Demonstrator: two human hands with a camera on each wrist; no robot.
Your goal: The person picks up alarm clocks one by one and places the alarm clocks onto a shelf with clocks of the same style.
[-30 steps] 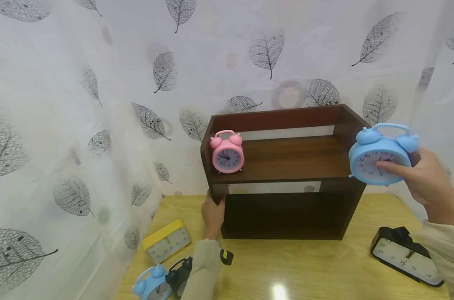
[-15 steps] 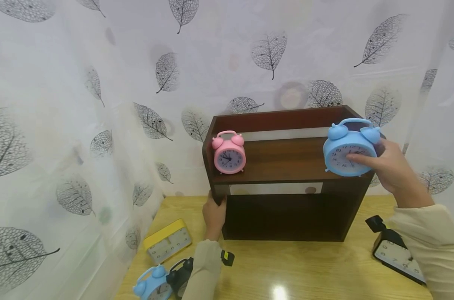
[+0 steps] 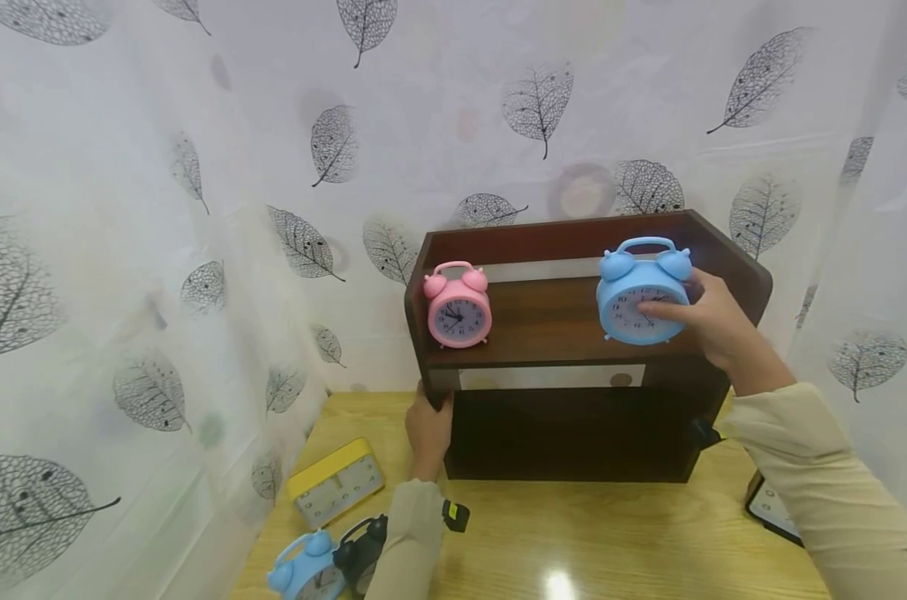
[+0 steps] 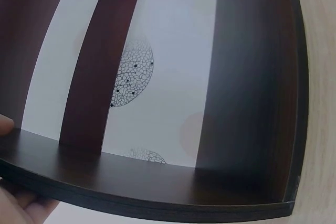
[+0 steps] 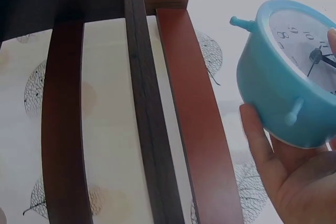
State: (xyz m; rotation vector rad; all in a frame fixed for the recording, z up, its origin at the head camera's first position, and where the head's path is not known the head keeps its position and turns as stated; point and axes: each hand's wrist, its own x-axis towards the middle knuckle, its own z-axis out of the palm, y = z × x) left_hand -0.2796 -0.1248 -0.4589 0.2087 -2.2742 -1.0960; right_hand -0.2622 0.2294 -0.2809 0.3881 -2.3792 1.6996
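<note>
A light blue twin-bell alarm clock (image 3: 626,321) is held in my right hand (image 3: 724,329), thumb over its dial and fingers behind. It hangs in front of the right part of the upper shelf of a dark brown wooden rack (image 3: 558,362). In the right wrist view the blue clock (image 5: 268,77) shows its small feet. My left hand (image 3: 428,425) grips the rack's left side panel below the shelf; the left wrist view shows fingers (image 4: 26,208) on both sides of the panel's edge. A pink twin-bell alarm clock (image 3: 459,321) stands at the left end of the upper shelf.
On the wooden table (image 3: 558,525), a yellow-topped clock (image 3: 337,483), another blue alarm clock (image 3: 311,571) and a black alarm clock (image 3: 359,554) are at the left. A black clock (image 3: 772,508) lies at right, partly behind my sleeve. A leaf-patterned curtain (image 3: 438,108) hangs behind.
My right hand has carried the blue alarm clock leftward, from beside the rack's right side to in front of its upper shelf. My left hand stays on the side panel.
</note>
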